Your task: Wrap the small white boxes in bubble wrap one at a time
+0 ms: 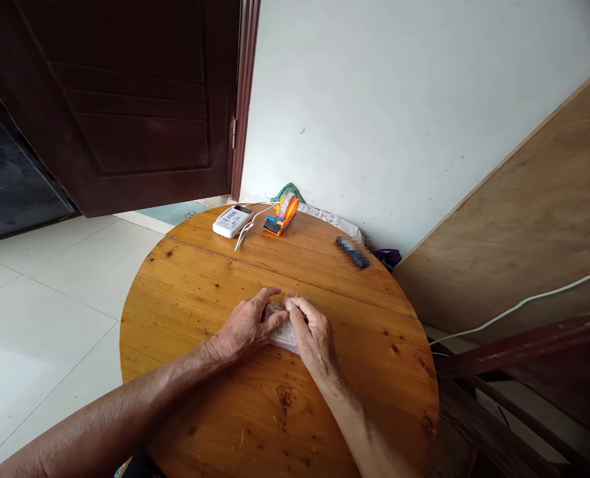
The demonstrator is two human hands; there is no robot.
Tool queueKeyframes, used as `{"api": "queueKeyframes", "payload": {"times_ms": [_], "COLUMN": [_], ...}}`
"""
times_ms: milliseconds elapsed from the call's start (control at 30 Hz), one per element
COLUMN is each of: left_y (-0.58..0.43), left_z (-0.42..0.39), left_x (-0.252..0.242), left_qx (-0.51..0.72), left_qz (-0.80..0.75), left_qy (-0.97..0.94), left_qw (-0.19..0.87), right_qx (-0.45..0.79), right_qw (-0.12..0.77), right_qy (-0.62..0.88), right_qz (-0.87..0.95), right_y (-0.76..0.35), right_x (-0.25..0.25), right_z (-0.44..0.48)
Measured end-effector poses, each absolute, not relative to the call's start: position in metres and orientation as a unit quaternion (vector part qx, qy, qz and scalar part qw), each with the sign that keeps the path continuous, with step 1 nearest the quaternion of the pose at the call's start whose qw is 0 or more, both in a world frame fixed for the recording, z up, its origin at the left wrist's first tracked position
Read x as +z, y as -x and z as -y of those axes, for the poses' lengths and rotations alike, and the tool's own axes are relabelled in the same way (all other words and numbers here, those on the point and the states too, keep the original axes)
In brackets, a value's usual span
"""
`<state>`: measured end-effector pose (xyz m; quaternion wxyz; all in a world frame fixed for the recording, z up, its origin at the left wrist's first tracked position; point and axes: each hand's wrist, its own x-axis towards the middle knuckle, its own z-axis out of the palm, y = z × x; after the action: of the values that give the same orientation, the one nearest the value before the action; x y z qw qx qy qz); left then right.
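Note:
A small clear plastic packet [286, 340] with a printed label inside lies on the round wooden table [200, 299], between my two hands. My left hand [248, 325] steadies it from the left, the thumb pressed on its top and the index finger stretched past its far end. With thumb and forefinger, my right hand [317, 335] pinches the packet's far edge, where a bit of thin plastic sticks up. Both hands cover much of the packet, so its full shape and contents are hidden.
Toward the back of the table stand a white device with a cable [232, 221] and an orange tape dispenser [282, 216]. A blurred dark object [353, 252] lies at the back right. Beyond are a dark red door [140, 113] and a white wall [375, 99].

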<state>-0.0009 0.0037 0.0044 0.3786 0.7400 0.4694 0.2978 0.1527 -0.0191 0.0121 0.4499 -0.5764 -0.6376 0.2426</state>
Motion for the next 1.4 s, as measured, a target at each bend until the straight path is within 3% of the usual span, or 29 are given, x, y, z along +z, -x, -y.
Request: {"api": "queueKeyframes", "payload": {"times_ms": [300,500,800,1133,1400], "left_y": [0.017,0.017,0.016,0.017,0.017], "left_z": [0.010,0.010,0.007,0.003,0.005], "left_x": [0.013,0.009,0.007,0.007,0.007], "left_qx": [0.366,0.366,0.371,0.371,0.368], "left_qz": [-0.367,-0.334,-0.342,-0.341,-0.352], "left_qy": [-0.820,-0.839,-0.834,-0.820,-0.819], "left_qw": [0.240,0.225,0.222,0.271,0.265], "right_qx": [0.231,0.244,0.256,0.147,-0.017], "right_qw": [0.446,0.491,0.472,0.395,0.304], "right_qy": [0.579,0.558,0.542,0.451,0.427], "right_qz": [0.643,0.623,0.647,0.787,0.852], "right_y": [-0.155,-0.157,-0.160,-0.179,-0.187], "right_x": [0.008,0.005,0.011,0.022,0.030], "right_z": [0.013,0.013,0.019,0.026,0.034]}}
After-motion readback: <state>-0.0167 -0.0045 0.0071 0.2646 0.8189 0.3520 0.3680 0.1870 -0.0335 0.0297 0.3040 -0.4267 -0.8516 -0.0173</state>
